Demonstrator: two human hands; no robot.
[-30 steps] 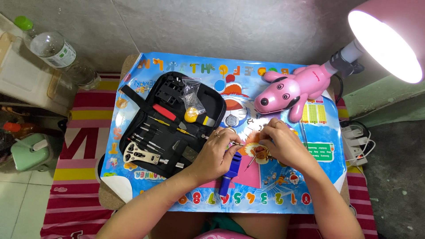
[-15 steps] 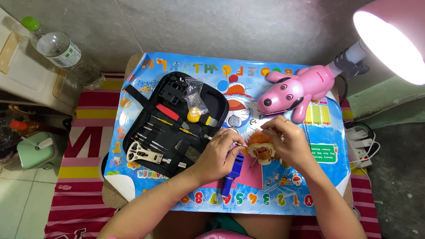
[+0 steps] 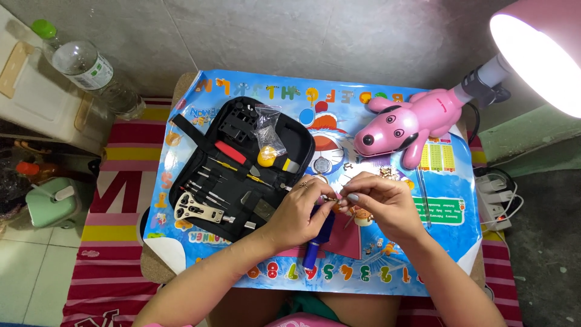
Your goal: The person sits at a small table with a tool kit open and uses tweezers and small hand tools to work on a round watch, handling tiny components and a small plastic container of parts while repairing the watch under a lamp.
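My left hand (image 3: 301, 213) and my right hand (image 3: 379, 203) meet fingertip to fingertip over the middle of a blue cartoon mat (image 3: 423, 254). Both pinch a small metal piece (image 3: 331, 198), which the fingers mostly hide. A thin pin-like tool (image 3: 350, 220) pokes out below my right fingers. Under my left hand lie a blue-handled tool (image 3: 313, 249) and a pink pad (image 3: 346, 241). An open black tool case (image 3: 236, 169) with several small tools lies just left of my left hand.
A pink dog-shaped lamp (image 3: 411, 124) stands at the mat's far right, its lit shade (image 3: 538, 57) overhead. Thin metal tweezers (image 3: 423, 192) and small loose links (image 3: 387, 172) lie by my right hand. A plastic bottle (image 3: 91, 72) stands at the far left and a power strip (image 3: 493, 197) sits on the right.
My hands have drawn a little closer, so the fingertips now touch around the small piece. The view has shifted slightly; the case and lamp have stayed put.
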